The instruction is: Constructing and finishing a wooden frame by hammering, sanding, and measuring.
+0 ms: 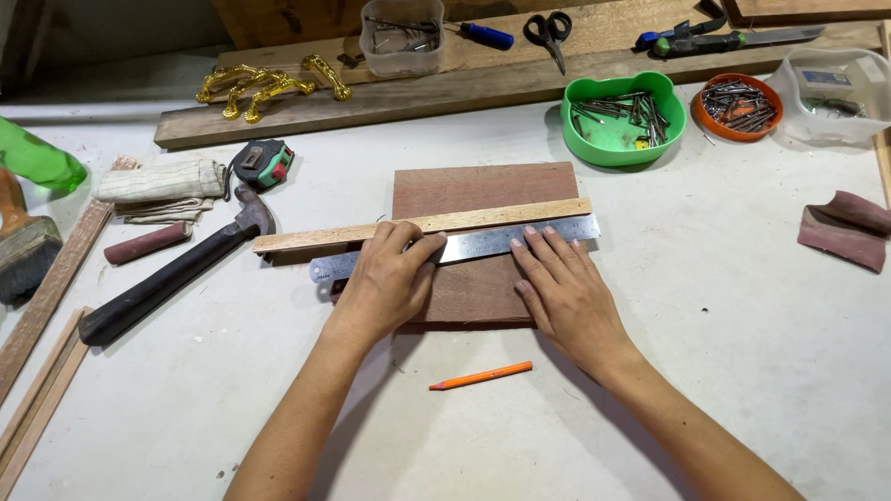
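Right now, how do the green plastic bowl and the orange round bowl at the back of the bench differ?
The green plastic bowl is larger and lobed in outline; the orange round bowl is smaller and circular. The green one holds long nails loosely with bare floor showing; the orange one is packed nearly full. The green bowl sits nearer both hands, the orange farther right. Both hold metal nails and rest on the white bench.
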